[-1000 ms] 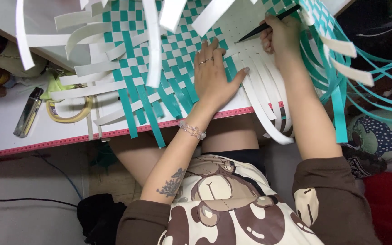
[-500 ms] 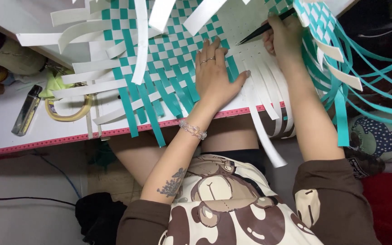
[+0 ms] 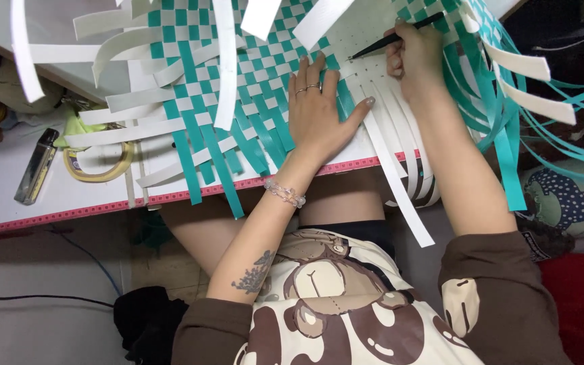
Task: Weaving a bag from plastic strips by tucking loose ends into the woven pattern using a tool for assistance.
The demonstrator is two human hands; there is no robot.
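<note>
While the woven mat (image 3: 251,74) of teal and white strips lies on the white table (image 3: 69,203), the left hand (image 3: 317,111) presses flat on it, fingers spread, gripping nothing. The right hand (image 3: 415,57) is closed around a thin black tool (image 3: 393,37), its tip on the white strips. A tape roll (image 3: 99,162) and a lighter (image 3: 35,165) lie well to the left.
</note>
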